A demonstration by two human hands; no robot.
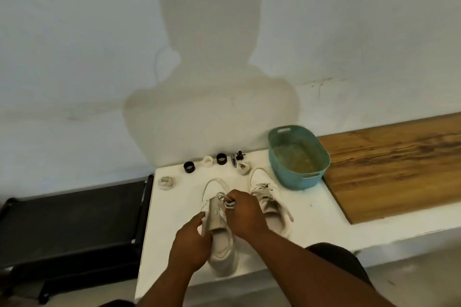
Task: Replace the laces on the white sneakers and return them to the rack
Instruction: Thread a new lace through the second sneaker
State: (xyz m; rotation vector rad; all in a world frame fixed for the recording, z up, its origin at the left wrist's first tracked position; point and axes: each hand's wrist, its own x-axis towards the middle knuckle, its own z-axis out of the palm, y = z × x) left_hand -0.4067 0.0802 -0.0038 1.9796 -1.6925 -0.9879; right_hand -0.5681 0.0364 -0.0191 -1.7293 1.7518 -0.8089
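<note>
Two white sneakers lie on a white ledge (319, 209). The left sneaker (222, 249) points toward me, and my left hand (192, 244) grips its side near the eyelets. My right hand (245, 214) pinches a bunch of white lace (228, 203) at the top of that sneaker. The right sneaker (270, 203) lies beside it with its laces loose, untouched. A coiled white lace (166, 182) sits at the ledge's left edge, and another coiled lace (243, 167) lies behind the sneakers.
A teal plastic basket (299, 157) stands at the back right of the ledge, next to a wooden surface (399, 169). Two black rings (189, 167) (221, 158), a white ring (207, 161) and small dark bits line the wall. A black rack (69, 227) stands to the left, lower down.
</note>
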